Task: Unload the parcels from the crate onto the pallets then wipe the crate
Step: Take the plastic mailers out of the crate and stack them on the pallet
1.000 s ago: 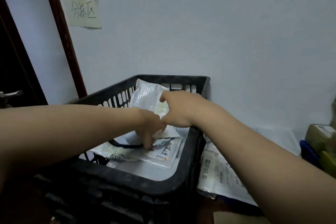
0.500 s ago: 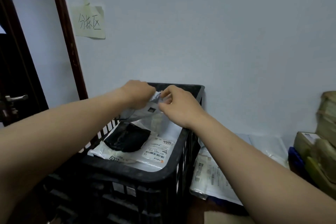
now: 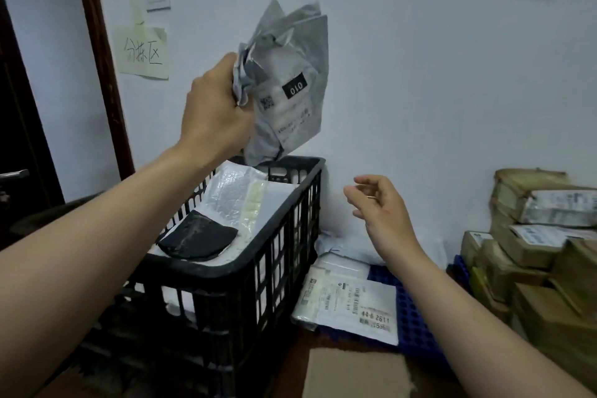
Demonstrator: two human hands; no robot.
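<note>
My left hand [image 3: 214, 113] grips a grey plastic parcel [image 3: 287, 87] by its crumpled edge and holds it high above the black slatted crate [image 3: 252, 271]. Inside the crate lie a black pouch [image 3: 197, 239], a clear bubble-wrap parcel [image 3: 232, 197] and white parcels beneath them. My right hand [image 3: 378, 207] hovers to the right of the crate with its fingers loosely curled and nothing in it. On the blue pallet [image 3: 413, 317] right of the crate lie white labelled parcels [image 3: 352, 300].
Brown taped cardboard boxes [image 3: 536, 245] are stacked at the right. A flat piece of cardboard [image 3: 352, 375] lies on the floor in front. A dark door frame [image 3: 100, 64] and a paper note [image 3: 143, 53] are on the wall at the left.
My left hand has lifted the grey parcel out of the crate and high above it. My right hand has let go and moved right, off the crate.
</note>
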